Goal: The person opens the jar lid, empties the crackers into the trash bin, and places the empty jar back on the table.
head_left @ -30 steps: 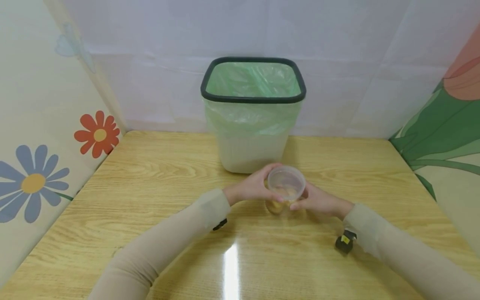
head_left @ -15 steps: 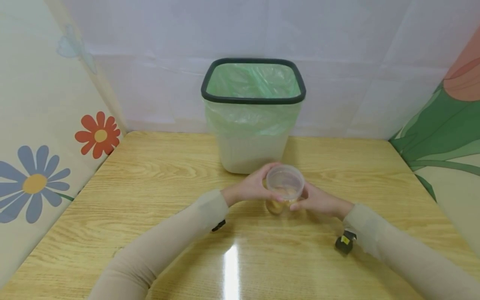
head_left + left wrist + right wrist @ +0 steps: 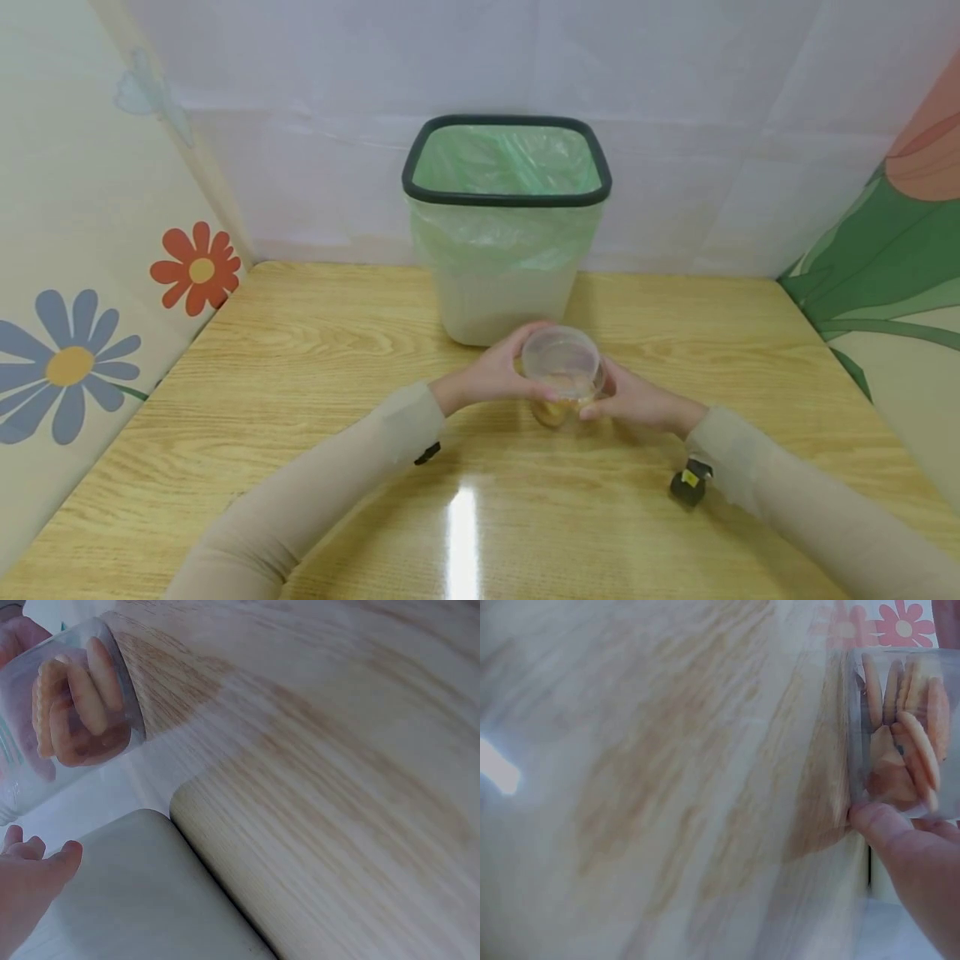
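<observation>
A clear plastic jar [image 3: 550,413] stands upright over the table in front of the bin. Biscuits [image 3: 911,746] show through its wall, several of them in the lower part. My right hand [image 3: 641,398] grips the jar low on its right side, thumb toward me. Thumb and fingers of my left hand [image 3: 497,372] hold a round translucent lid [image 3: 561,354] by its edge. The lid sits right at the jar's mouth, shifted left of the jar's rim. In the left wrist view the lid is out of sight; fingers [image 3: 69,859] of the left hand show below the jar.
Behind the jar stands a pale waste bin [image 3: 506,300] with a dark rim and a green liner bag. The wood-grain table [image 3: 337,333] ends at a white sheet [image 3: 315,183] at the back. Flower-patterned panels [image 3: 82,208] flank both sides.
The lid and my left hand have shifted left and slightly up from the jar, so part of the jar's rim shows at the right. My right hand has stayed in place.
</observation>
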Tool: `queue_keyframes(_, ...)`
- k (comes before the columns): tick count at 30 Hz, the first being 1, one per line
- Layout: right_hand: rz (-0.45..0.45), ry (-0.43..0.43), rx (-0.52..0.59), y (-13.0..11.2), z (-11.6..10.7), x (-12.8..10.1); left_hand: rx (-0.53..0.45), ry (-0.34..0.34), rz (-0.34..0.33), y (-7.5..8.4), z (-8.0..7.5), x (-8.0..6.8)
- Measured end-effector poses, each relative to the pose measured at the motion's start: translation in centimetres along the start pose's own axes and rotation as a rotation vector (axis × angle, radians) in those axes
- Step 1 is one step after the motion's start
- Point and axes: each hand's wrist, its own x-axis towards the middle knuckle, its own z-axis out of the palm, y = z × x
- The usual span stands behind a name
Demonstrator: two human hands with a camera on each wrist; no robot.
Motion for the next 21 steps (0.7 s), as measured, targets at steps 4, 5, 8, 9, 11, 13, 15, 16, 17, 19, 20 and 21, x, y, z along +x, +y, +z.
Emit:
queue_keyframes(4, 0.012, 0.002, -0.014, -0.1, 0.1, 0.0, 0.042, 0.035, 0.009, 0.0, -0.3, -0.4)
queue_keyframes(5, 0.015, 0.005, -0.019, -0.1, 0.1, 0.0, 0.050, 0.043, 0.009, 0.0, -0.3, -0.5)
queue_keyframes(8, 0.021, 0.008, -0.039, -0.1, 0.0, -0.1, 0.048, 0.052, 0.008, 0.1, -0.6, -0.7)
queue_keyframes(9, 0.022, 0.008, -0.040, -0.1, 0.0, -0.1, 0.040, 0.052, 0.008, 0.2, -0.7, -0.8)
queue_keyframes(11, 0.023, 0.011, -0.044, -0.2, 0.0, -0.1, 0.023, 0.051, 0.008, 0.2, -0.8, -1.0)
queue_keyframes(13, 0.022, 0.011, -0.046, -0.2, 0.0, -0.1, 0.009, 0.051, 0.005, 0.2, -0.9, -1.2)
queue_keyframes(15, 0.021, 0.009, -0.048, -0.2, 0.0, -0.1, 0.005, 0.055, 0.003, 0.2, -1.0, -1.4)
queue_keyframes(16, 0.020, 0.009, -0.050, -0.2, 0.0, -0.1, 0.006, 0.057, -0.001, 0.1, -1.0, -1.4)
queue_keyframes(17, 0.019, 0.010, -0.053, -0.2, 0.0, 0.0, 0.005, 0.059, -0.002, 0.1, -1.1, -1.5)
queue_keyframes(19, 0.016, 0.007, -0.056, -0.2, 0.0, 0.0, 0.004, 0.061, -0.005, 0.0, -1.1, -1.7)
queue_keyframes(20, 0.017, 0.007, -0.056, -0.2, 0.0, 0.0, 0.002, 0.063, -0.003, 0.0, -1.1, -1.8)
queue_keyframes(21, 0.018, 0.009, -0.054, -0.2, 0.0, 0.0, 0.001, 0.063, -0.001, -0.1, -1.2, -1.8)
